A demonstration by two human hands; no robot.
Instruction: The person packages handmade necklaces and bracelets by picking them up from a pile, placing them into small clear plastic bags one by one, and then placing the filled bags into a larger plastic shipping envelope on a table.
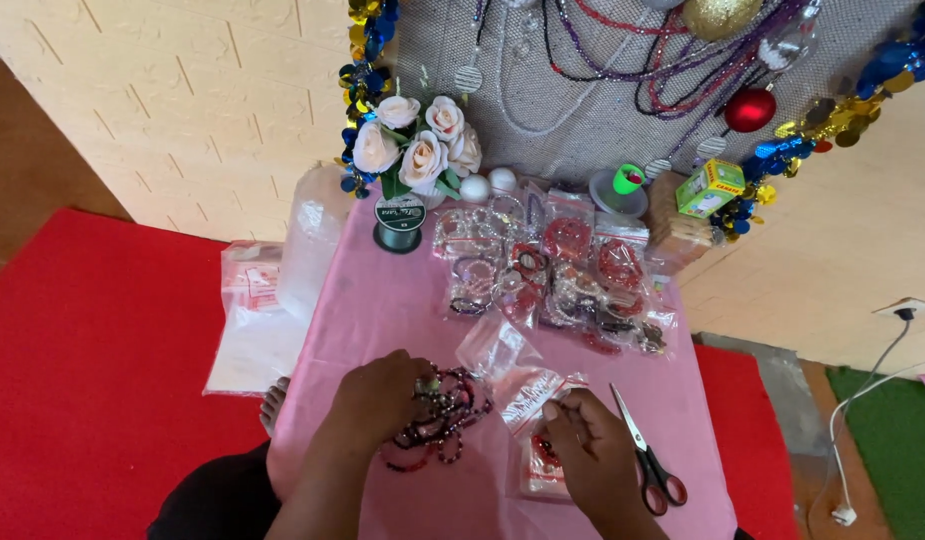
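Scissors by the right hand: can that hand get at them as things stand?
Probably yes. The scissors lie flat on the pink tablecloth just beside the right hand, nothing over them. That hand's fingers rest on a small clear bag, which it would have to release first.

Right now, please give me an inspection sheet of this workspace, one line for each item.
Surface: small table with pink cloth, on a red carpet.
Job's things: beaded bracelets under the left hand; small clear bags at the right hand.
Clutter: scissors, bagged bracelets, thread spool, white roses, green box.
Grippers: left fingers on the beads; right fingers pressing a bag.
Cables: white cable from the wall socket to the floor.
Surroundings: mesh board with necklaces, baubles, tinsel.
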